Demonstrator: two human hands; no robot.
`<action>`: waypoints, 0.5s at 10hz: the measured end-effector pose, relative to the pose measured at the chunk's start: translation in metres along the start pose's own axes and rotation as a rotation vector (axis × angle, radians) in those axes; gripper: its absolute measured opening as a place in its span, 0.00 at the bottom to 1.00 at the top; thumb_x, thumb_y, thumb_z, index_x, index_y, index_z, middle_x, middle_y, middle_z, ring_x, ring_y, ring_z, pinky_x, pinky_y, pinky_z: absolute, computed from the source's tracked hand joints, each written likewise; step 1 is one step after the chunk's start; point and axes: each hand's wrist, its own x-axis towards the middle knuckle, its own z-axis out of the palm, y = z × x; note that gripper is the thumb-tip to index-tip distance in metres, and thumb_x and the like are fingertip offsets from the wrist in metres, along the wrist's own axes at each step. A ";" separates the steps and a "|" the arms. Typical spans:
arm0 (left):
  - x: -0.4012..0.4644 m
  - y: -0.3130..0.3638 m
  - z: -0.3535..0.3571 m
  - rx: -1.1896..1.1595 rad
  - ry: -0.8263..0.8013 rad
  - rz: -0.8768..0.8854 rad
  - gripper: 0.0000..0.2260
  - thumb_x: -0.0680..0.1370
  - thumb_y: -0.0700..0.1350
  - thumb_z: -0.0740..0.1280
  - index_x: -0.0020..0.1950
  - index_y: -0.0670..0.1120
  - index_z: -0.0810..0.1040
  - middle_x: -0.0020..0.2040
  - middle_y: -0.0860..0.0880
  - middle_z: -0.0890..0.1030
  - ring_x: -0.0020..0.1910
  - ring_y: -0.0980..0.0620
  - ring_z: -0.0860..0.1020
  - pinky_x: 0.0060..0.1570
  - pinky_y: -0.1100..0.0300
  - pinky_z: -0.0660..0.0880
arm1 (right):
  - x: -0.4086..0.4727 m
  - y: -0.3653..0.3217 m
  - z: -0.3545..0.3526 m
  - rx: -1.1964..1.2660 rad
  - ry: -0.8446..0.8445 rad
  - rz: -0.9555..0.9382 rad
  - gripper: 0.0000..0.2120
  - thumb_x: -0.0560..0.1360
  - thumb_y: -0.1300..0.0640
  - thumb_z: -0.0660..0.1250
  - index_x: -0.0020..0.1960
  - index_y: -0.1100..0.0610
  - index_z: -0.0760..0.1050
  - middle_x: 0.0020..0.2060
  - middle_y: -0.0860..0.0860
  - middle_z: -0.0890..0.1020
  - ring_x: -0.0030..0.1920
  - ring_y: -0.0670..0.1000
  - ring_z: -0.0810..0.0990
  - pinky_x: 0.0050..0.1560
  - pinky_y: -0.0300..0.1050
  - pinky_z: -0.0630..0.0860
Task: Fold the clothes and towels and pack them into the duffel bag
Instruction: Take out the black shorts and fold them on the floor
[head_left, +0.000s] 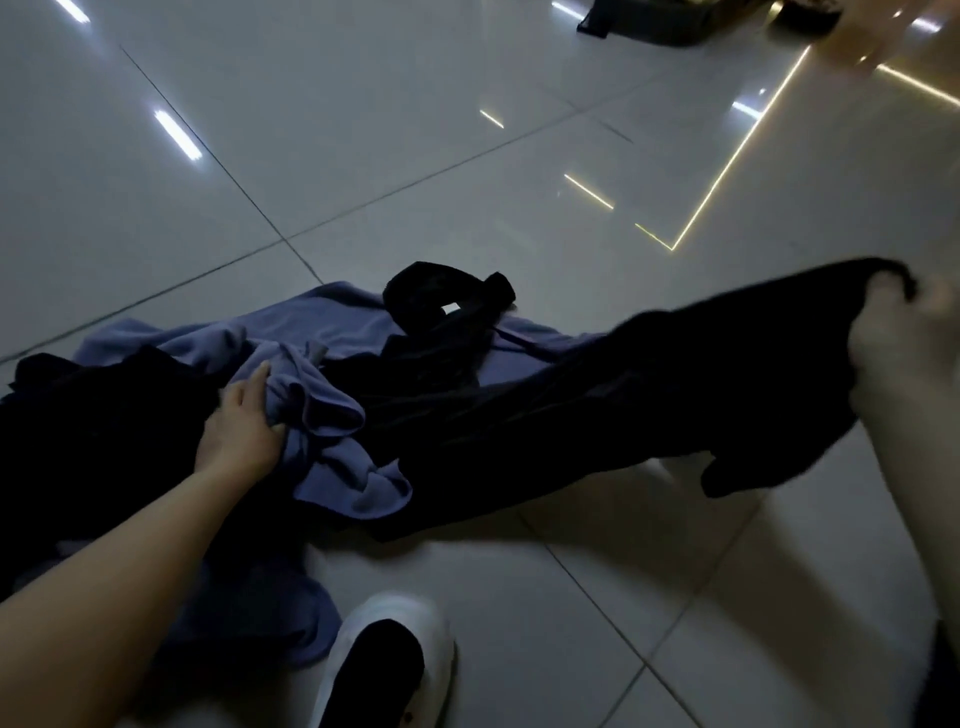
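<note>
Tiled floor (467, 104); dark, possibly duffel bag (675, 23), contents unseen.

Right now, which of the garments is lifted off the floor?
The long black garment, gripped at one end by the right hand. The blue garment under the left hand lies on the floor.

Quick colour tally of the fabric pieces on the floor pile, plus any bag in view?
Blue-purple garment: 1
Black cloth, held up by the right hand: 1
Other black cloth in the pile, pieces hard to separate: at least 2
Dark bag at the top edge: 1
Total: at least 5

The left hand rests on the blue-purple garment.
</note>
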 end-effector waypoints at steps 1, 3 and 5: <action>-0.006 -0.005 -0.005 -0.022 0.091 -0.095 0.28 0.79 0.41 0.62 0.77 0.50 0.56 0.72 0.38 0.62 0.60 0.29 0.71 0.56 0.41 0.70 | 0.005 0.109 -0.070 -0.073 -0.172 0.232 0.14 0.80 0.54 0.54 0.55 0.61 0.73 0.51 0.57 0.79 0.53 0.51 0.76 0.57 0.45 0.69; -0.004 0.008 -0.005 0.093 0.048 -0.049 0.29 0.77 0.44 0.65 0.76 0.48 0.57 0.72 0.37 0.61 0.65 0.30 0.67 0.60 0.38 0.68 | -0.074 0.056 -0.038 -0.490 0.031 0.511 0.23 0.80 0.49 0.52 0.66 0.64 0.67 0.62 0.65 0.73 0.60 0.66 0.73 0.61 0.58 0.69; -0.038 0.088 0.006 0.177 0.070 0.340 0.30 0.76 0.49 0.68 0.75 0.49 0.61 0.73 0.42 0.62 0.72 0.41 0.61 0.66 0.36 0.61 | -0.095 0.005 -0.026 -0.545 -0.130 0.311 0.16 0.82 0.54 0.54 0.60 0.65 0.70 0.58 0.65 0.75 0.57 0.62 0.73 0.50 0.48 0.66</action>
